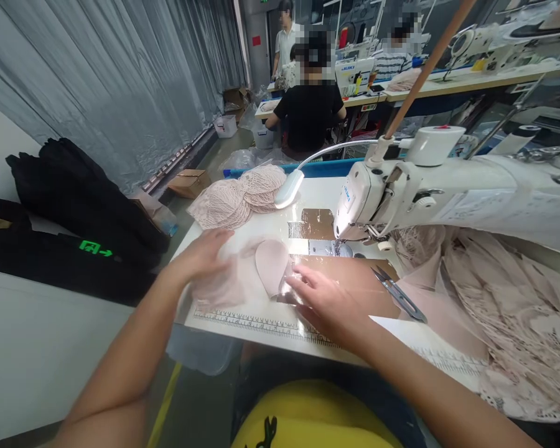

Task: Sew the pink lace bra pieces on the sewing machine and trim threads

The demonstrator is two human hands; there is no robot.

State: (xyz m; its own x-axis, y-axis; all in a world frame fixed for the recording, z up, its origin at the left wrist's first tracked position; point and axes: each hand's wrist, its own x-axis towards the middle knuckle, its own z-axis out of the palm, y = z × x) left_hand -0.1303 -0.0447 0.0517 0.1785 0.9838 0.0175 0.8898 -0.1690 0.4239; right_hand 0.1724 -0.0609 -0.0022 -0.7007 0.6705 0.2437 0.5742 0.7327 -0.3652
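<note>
A pale pink fabric piece [266,264] lies on the white sewing table [242,317], just left of the needle of a white sewing machine [378,199]. My left hand [203,255] rests on the sheer left part of the fabric, fingers loosely spread. My right hand [320,295] lies flat at the fabric's right edge, fingers stretched toward the rounded pink pad. Neither hand grips anything.
A stack of pink lace cups [236,199] sits at the table's far left. Thread snips [396,292] lie right of my right hand. A heap of lace fabric [499,323] fills the right side. A lamp [289,188] hangs over the table. People work at benches behind.
</note>
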